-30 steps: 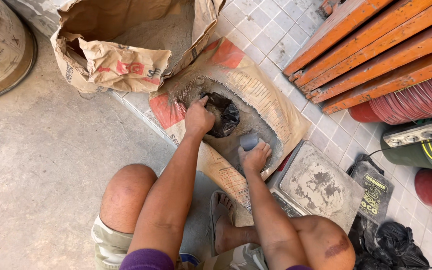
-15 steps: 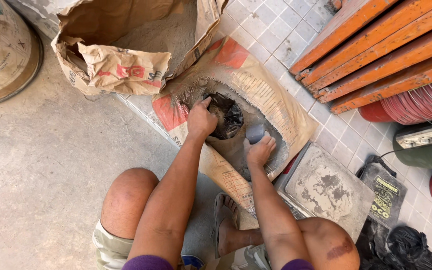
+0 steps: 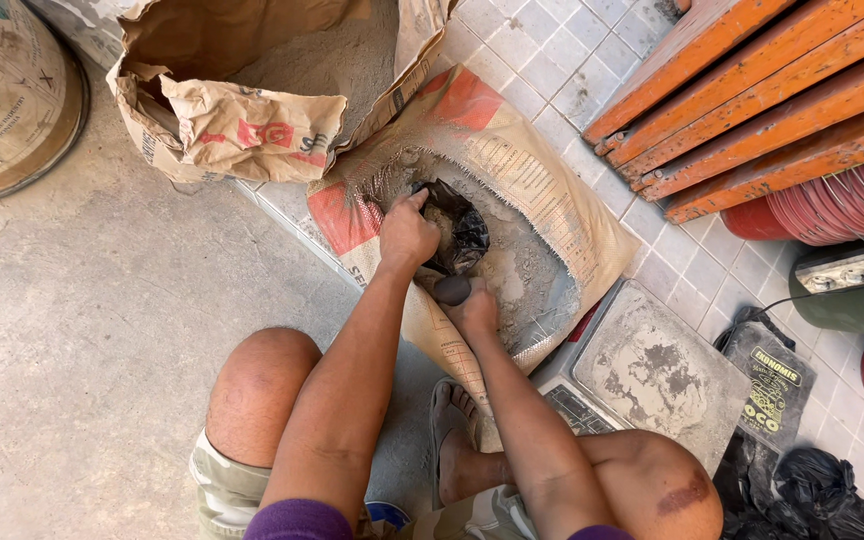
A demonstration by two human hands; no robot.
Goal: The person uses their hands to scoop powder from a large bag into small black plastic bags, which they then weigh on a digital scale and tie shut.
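I squat over an open woven sack (image 3: 542, 190) of grey powder lying on the floor. My left hand (image 3: 407, 235) grips the rim of a small black plastic bag (image 3: 460, 232) that sits inside the sack and holds some grey powder. My right hand (image 3: 472, 308) is just below the bag, closed around the handle of a dark scoop (image 3: 452, 290) at the bag's mouth. My knees and one sandalled foot frame the bottom of the view.
A torn brown paper sack (image 3: 252, 90) of powder lies at the top. A dusty weighing scale (image 3: 657, 370) sits to the right, black bags (image 3: 802, 490) beyond it. Orange planks (image 3: 752, 90), red ribbed hose (image 3: 852, 200) and a round drum (image 3: 2, 100) border the area.
My right hand has moved left and up with the scoop, from the powder in the sack to just beside the black bag. My left hand keeps hold of the bag.
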